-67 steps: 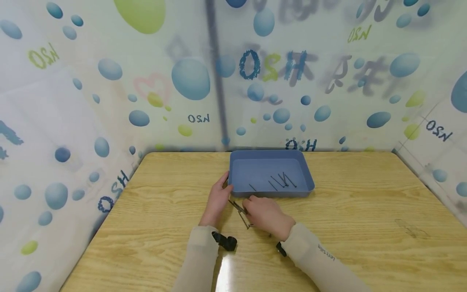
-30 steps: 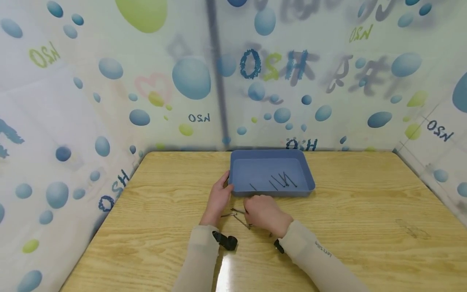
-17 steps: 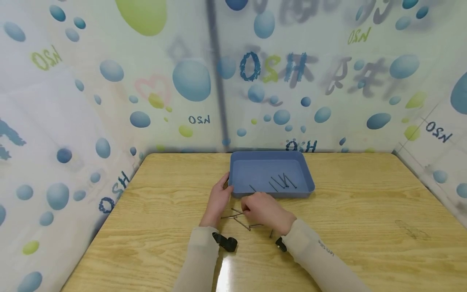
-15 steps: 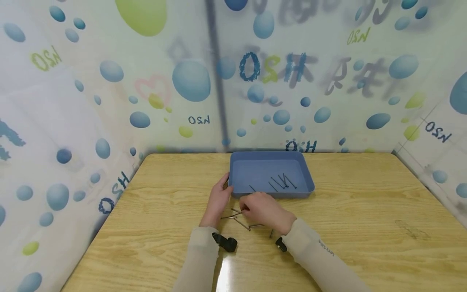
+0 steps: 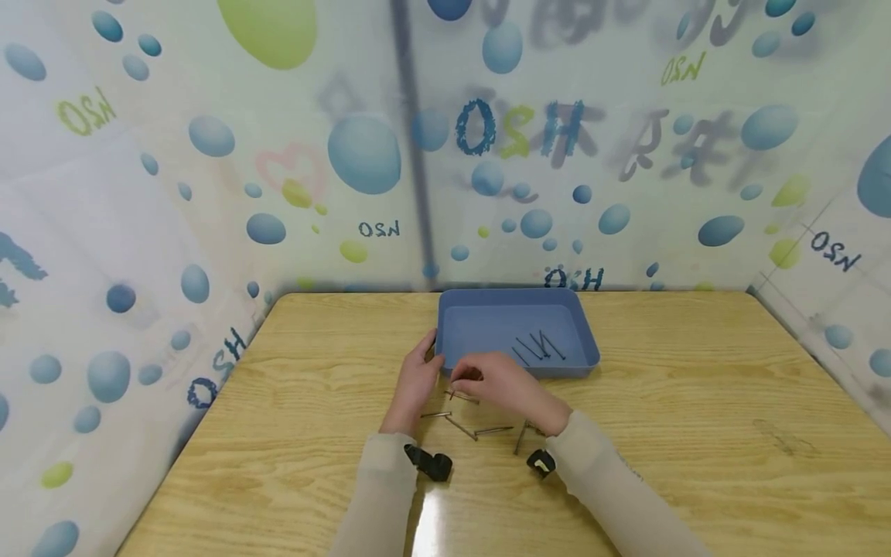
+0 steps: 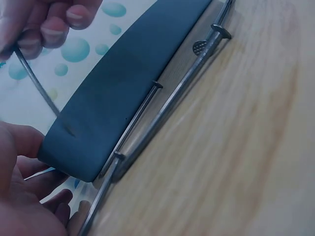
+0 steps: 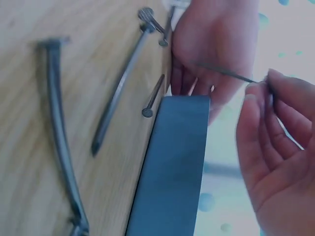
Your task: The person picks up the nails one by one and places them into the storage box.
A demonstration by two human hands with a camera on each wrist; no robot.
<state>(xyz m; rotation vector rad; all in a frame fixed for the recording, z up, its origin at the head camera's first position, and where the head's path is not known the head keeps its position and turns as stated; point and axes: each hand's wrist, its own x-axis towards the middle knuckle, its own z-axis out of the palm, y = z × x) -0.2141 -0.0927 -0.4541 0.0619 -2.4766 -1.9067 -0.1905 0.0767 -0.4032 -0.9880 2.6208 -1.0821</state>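
My left hand [image 5: 412, 383] grips the near left corner of a blue tray [image 5: 588, 362], thumb at the corner and fingers along the side wall. Between thumb and fingertips my right hand [image 5: 504, 383] pinches a nail [image 7: 229, 73], just in front of the tray's near wall. In the left wrist view that nail [image 6: 39, 84] slants down from the fingertips, overlapping the tray wall [image 6: 123, 88]. Several nails [image 5: 493, 430] lie scattered on the table below both hands. More nails [image 5: 553, 346] rest inside the tray, toward its right half; the right hand covers part of the near wall.
The wooden table [image 5: 696, 418] reaches back to a white curtain [image 5: 612, 178] printed with blue and green bubbles, close behind the tray. A small black camera [image 5: 433, 464] sits on the left wrist, another black camera [image 5: 541, 463] on the right.
My right hand has gone from the loose nails up toward the tray's near wall, with a nail pinched in it. The nails on the table have shifted and spread. The left hand stays put.
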